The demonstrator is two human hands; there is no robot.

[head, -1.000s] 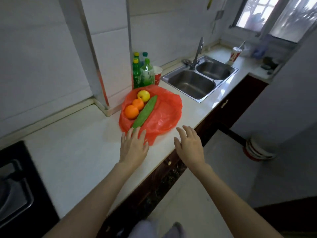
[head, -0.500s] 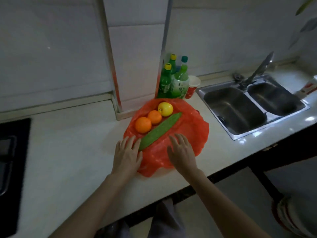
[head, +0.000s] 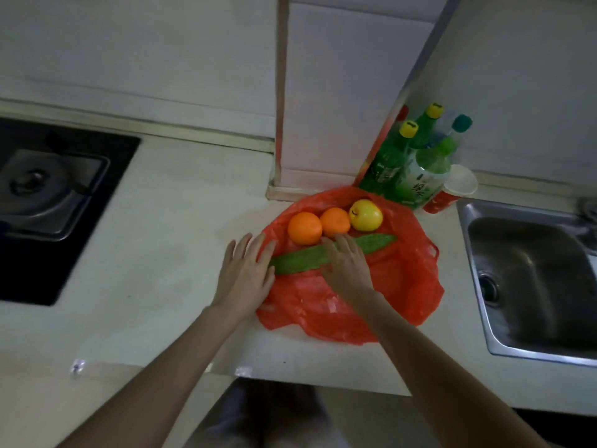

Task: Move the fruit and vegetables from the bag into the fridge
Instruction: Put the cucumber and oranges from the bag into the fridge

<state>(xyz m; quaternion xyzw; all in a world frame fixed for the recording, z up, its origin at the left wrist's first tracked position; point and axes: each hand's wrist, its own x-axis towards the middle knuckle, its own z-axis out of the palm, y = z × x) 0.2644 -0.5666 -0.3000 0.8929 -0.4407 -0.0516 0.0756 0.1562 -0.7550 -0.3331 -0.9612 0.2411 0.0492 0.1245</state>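
Note:
A red plastic bag (head: pixel 397 286) lies spread flat on the white counter (head: pixel 155 253). On it sit two oranges (head: pixel 305 228) (head: pixel 335 221), a yellow apple (head: pixel 366 215) and a long green cucumber (head: pixel 300 260) lying crosswise. My left hand (head: pixel 247 273) rests flat with straight fingers at the bag's left edge, by the cucumber's left end. My right hand (head: pixel 347 265) lies over the middle of the cucumber, fingers straight and reaching toward the oranges. The fridge is not in view.
Several green bottles (head: pixel 416 160) and a red-and-white paper cup (head: pixel 452 189) stand behind the bag against a tiled pillar (head: pixel 339 92). A steel sink (head: pixel 529 279) is at the right, a black gas hob (head: pixel 48 195) at the left.
My right hand has moved forward from the bag's near part onto the cucumber. The camera has swung left and down, bringing the hob into view. My left hand stays at the bag's left edge.

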